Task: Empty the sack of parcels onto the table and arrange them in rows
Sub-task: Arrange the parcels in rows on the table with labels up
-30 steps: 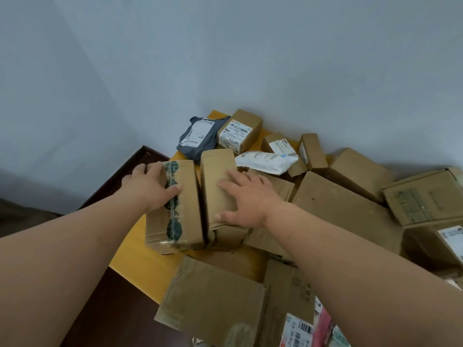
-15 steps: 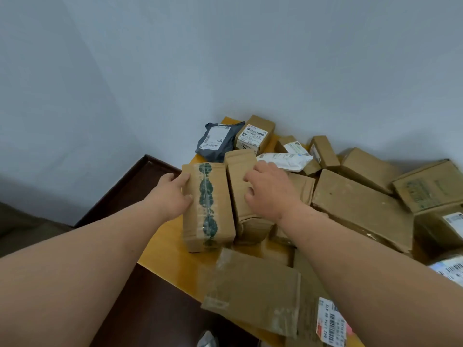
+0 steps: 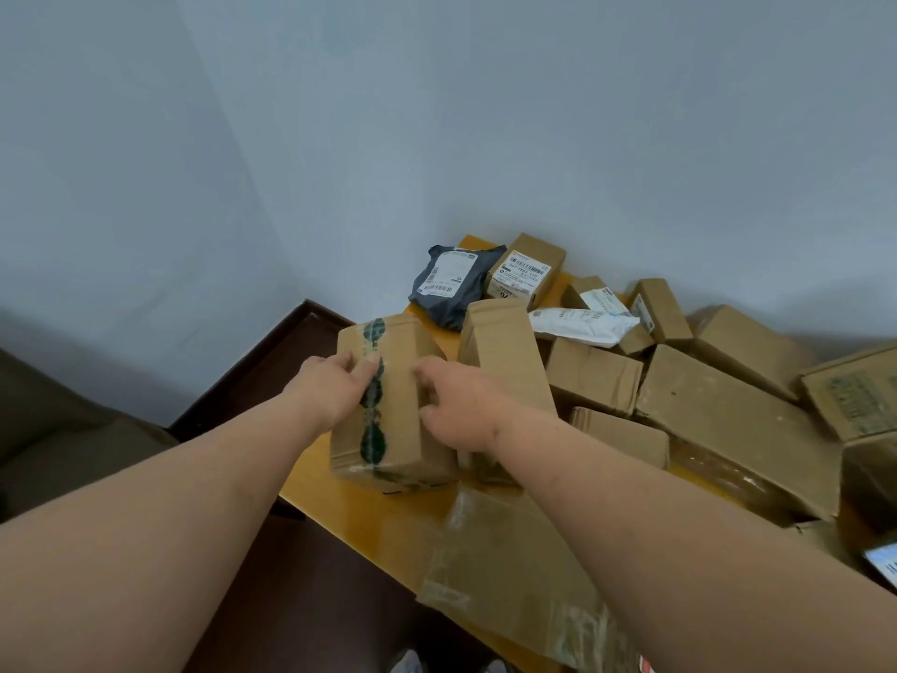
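Most of the parcels lie jumbled across the right and far side of the desk (image 3: 340, 517), so we judge the emptying done and the arranging only begun. The big flat box (image 3: 728, 420) and its neighbours crowd the middle, so we would build the row along the freer left edge, where the tall plain box (image 3: 505, 352) already stands. The green-taped box (image 3: 388, 405) is just beside it, and we should set it square, side flush to that neighbour, pressing down evenly so it does not tip toward the desk's edge. Both forearms reach forward and converge on this box. Our left hand (image 3: 335, 386) holds its left flank, thumb over the tape on top; our right hand (image 3: 456, 405) grips the right side, fingers (image 3: 427, 381) curled over the top edge.
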{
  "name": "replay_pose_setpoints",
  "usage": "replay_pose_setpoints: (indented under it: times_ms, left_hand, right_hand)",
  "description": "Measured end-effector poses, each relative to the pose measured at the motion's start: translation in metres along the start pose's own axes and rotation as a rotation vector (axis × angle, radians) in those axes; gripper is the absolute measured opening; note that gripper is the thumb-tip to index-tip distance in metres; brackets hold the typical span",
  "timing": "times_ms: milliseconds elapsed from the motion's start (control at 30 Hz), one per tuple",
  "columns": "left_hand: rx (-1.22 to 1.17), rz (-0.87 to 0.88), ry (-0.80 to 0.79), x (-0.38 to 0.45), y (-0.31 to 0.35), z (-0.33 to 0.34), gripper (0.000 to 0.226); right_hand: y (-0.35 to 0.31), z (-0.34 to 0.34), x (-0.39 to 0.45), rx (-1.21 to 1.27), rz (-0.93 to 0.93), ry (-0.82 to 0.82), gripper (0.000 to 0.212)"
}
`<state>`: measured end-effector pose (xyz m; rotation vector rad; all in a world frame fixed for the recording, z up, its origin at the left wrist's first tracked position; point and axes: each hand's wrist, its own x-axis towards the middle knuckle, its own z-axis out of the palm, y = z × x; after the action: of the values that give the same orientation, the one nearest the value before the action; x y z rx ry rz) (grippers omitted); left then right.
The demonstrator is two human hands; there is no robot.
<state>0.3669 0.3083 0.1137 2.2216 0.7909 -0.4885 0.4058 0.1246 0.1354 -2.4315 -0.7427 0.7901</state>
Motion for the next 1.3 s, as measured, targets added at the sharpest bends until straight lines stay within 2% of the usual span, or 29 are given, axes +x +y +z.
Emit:
replay_pose_setpoints:
  times_ms: [67,100,233,300,367,500,600,667,733,800,867,967,1067,1100,1167,1233,1300]
  left_hand:
    - [-0.119,-0.078,0.004,-0.001,-0.005,-0.004,0.113]
    - [-0.157,-0.098,0.002,-0.001,-0.009,-0.005,0.115]
    - [-0.315,-0.195,-0.098,0.003,-0.021,-0.012,0.113]
    - [-0.406,-0.224,-0.185,0.009,-0.025,-0.021,0.098]
    - [-0.449,-0.242,-0.215,0.016,-0.031,-0.03,0.094]
    - [-0.488,-0.163,-0.171,0.032,-0.035,-0.041,0.096]
    - [-0.36,-0.001,-0.084,0.042,-0.025,-0.05,0.099]
    - [-0.398,0.061,-0.048,0.048,-0.02,-0.055,0.081]
    - [-0.518,0.063,-0.106,0.053,-0.02,-0.06,0.043]
    - [-0.52,0.061,-0.152,0.055,-0.023,-0.065,0.022]
    - [-0.498,0.086,-0.184,0.055,-0.024,-0.068,0.016]
    - [-0.403,0.154,-0.245,0.045,-0.013,-0.068,0.028]
    - [-0.272,0.249,-0.316,0.037,-0.002,-0.06,0.027]
    - [-0.253,0.265,-0.326,0.036,0.0,-0.057,0.024]
    - [-0.214,0.284,-0.283,0.038,-0.006,-0.05,0.029]
    - [-0.087,0.274,-0.135,0.048,-0.022,-0.043,0.054]
    - [0.021,0.151,-0.055,0.058,-0.04,-0.041,0.08]
  right_hand:
    - [-0.004,0.007,0.005,0.085,0.004,-0.017,0.059]
    - [-0.006,0.011,0.008,0.116,0.014,-0.034,0.062]
    - [-0.01,0.018,0.022,0.289,0.113,-0.063,0.055]
    - [-0.008,0.019,0.03,0.237,0.193,0.002,0.053]
    - [-0.007,0.022,0.04,0.162,0.313,0.045,0.056]
    - [-0.018,0.033,0.055,0.247,0.499,-0.008,0.07]
    - [-0.033,0.039,0.067,0.387,0.553,0.076,0.065]
    - [-0.041,0.038,0.072,0.627,0.58,0.162,0.062]
    - [-0.045,0.036,0.071,0.844,0.607,0.198,0.067]
    - [-0.042,0.035,0.067,0.889,0.617,0.235,0.077]
    - [-0.041,0.034,0.063,0.88,0.627,0.26,0.09]
    - [-0.041,0.033,0.062,0.837,0.645,0.269,0.108]
    - [-0.041,0.033,0.061,0.801,0.709,0.186,0.128]
    - [-0.041,0.032,0.059,0.788,0.723,0.123,0.127]
    - [-0.041,0.032,0.053,0.766,0.731,0.027,0.102]
    - [-0.035,0.037,0.05,0.722,0.74,0.025,0.074]
    - [-0.026,0.042,0.05,0.69,0.76,0.049,0.07]
